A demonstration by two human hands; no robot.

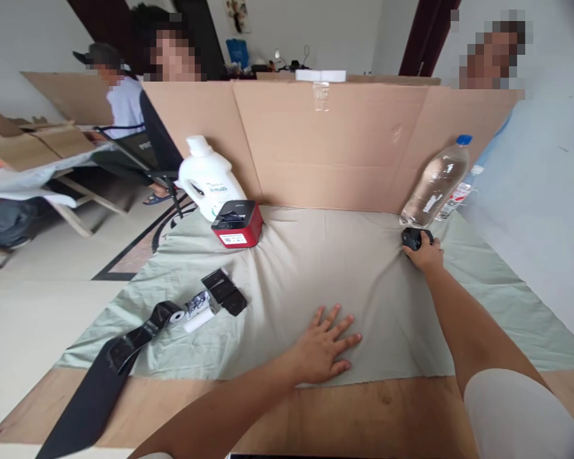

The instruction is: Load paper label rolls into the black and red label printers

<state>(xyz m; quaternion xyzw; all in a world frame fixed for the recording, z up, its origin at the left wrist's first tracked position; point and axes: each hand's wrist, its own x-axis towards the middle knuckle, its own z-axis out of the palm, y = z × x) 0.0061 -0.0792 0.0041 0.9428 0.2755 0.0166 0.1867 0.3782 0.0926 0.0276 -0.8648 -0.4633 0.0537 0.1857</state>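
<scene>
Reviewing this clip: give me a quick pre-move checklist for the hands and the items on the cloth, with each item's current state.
1. Right hand has contact with the small black object: ok, fingers rest on it.
2. Grip fully closed on it: cannot tell.
3. Left hand free: ok, flat on the cloth, holding nothing.
4. Clear water bottle stable: not ok, it leans against the cardboard wall, just above the right hand.
5. Red printer clear of both hands: ok.
6. Paper roll out of the way: ok, left of the left hand.
</scene>
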